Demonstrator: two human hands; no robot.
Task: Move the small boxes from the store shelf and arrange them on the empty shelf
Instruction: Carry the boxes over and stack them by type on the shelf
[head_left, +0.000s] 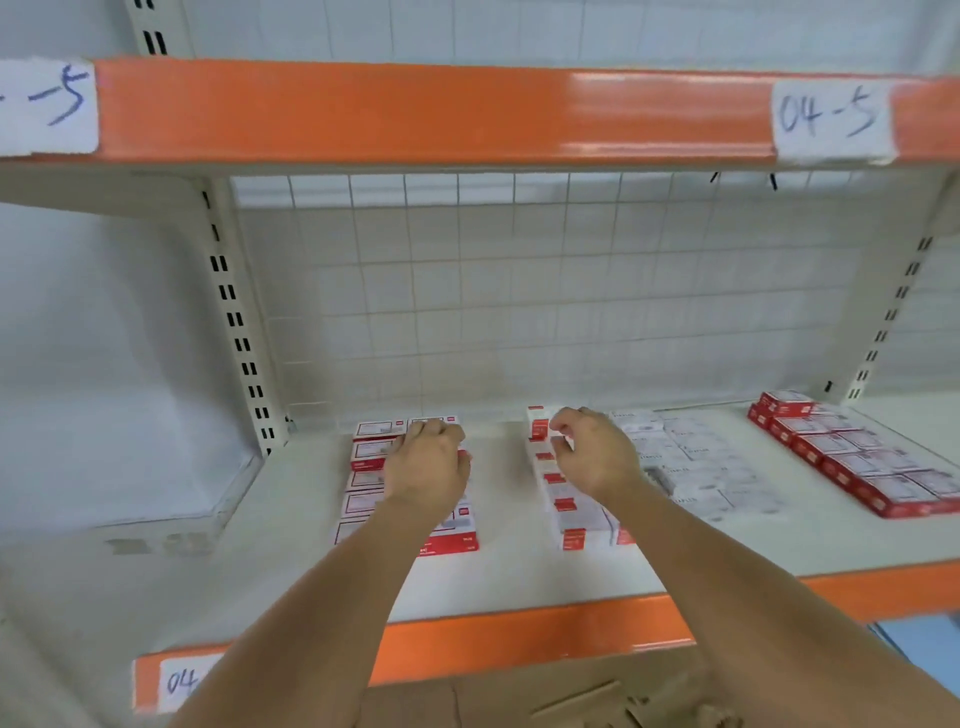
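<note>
Small red-and-white boxes lie in groups on the white shelf (498, 525). A left block of boxes (363, 491) runs front to back, and my left hand (428, 465) lies on it with its fingers curled over a box at the far end. A middle row of boxes (566, 519) stands on edge. My right hand (595, 457) hovers over that row's far end, fingers loosely bent, with nothing clearly held. Paler boxes (696, 457) lie flat right of that hand. A red group of boxes (857, 467) sits at the far right.
An orange-edged upper shelf (363, 111) with a paper label "04-5" (831, 119) hangs above. A wire grid (519, 291) backs the bay, between slotted uprights (234, 312). The shelf's orange front edge (519, 639) is near me, with brown cardboard (519, 696) below.
</note>
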